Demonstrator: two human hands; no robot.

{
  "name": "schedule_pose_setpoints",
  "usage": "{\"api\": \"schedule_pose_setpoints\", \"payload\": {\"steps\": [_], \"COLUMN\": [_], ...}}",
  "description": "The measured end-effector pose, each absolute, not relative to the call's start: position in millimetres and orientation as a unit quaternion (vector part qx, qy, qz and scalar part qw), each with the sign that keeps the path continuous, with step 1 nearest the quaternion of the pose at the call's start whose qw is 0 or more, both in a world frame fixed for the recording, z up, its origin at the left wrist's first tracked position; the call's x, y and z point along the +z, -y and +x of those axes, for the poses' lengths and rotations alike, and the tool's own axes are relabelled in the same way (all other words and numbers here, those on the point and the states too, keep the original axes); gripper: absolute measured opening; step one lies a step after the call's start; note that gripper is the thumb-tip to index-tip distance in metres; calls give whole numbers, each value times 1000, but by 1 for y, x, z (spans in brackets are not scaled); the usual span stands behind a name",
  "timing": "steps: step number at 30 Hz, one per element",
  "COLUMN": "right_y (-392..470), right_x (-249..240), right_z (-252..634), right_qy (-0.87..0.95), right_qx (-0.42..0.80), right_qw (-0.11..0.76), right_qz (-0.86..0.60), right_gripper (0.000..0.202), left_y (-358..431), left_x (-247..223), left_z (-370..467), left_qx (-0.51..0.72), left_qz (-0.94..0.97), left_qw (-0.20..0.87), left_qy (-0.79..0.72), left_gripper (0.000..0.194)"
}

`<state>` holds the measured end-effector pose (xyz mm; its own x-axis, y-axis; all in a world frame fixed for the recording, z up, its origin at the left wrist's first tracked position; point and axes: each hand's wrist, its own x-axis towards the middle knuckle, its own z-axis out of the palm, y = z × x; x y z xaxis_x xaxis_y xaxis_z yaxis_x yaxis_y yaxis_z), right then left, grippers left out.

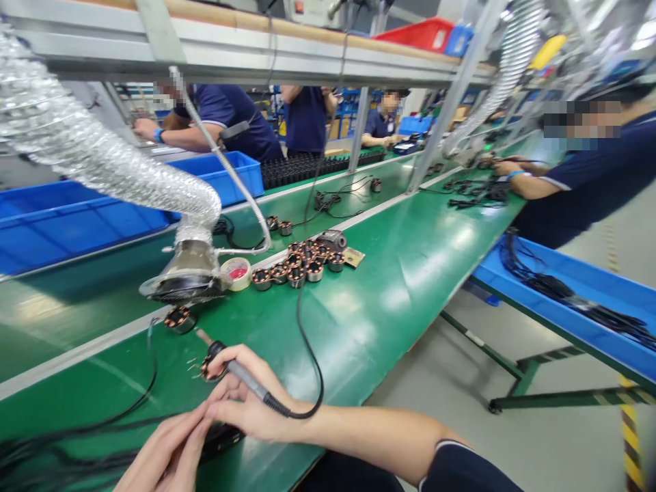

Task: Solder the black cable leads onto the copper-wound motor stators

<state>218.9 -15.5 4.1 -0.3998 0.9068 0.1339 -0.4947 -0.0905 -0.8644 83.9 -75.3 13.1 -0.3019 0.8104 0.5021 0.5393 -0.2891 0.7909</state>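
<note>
My right hand (264, 400) is closed around the grey handle of a soldering iron (247, 383), its tip pointing up and left. The fingers of my left hand (171, 447) are pressed together and meet those of my right; what they pinch, if anything, is hidden. A copper-wound motor stator (206, 370) lies just behind the iron, partly covered by it. Farther off, another stator (179, 319) sits under the round fume hood (189, 280). Dark cables (76, 447) run beneath and beside my left hand.
Several stators (296, 266) cluster on the green bench beside a tape roll (237, 273). A foil duct (128, 178) hangs at left, before blue bins (225, 174). Cables fill a blue tray (579, 301) at right. Co-workers (584, 164) work around the line.
</note>
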Motion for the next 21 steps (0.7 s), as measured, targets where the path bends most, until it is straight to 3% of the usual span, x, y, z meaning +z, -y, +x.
{"api": "schedule_pose_setpoints", "payload": {"steps": [3,8,13,17,21], "right_y": [16,10,2,-13,-30], "right_x": [6,1,-4,-7,-13], "right_z": [218,220,225,235,240], "right_qy": [455,477,597,725,801], "right_qx": [693,682,496,360,339], "right_qw": [503,494,542,482,403], "right_qz": [-245,-252,-323,-334,-285], "right_gripper": [48,38,30,46,61], "left_y": [74,66,49,37,36], "left_x": [8,-9,-12,-10,-13], "left_z": [83,76,72,74,81], "left_qx": [542,510,545,547,529], "left_qz": [609,573,461,428,439], "left_qw": [101,132,229,287,297], "left_qy": [-570,-627,-661,-660,-663], "left_gripper": [6,12,24,28,29]}}
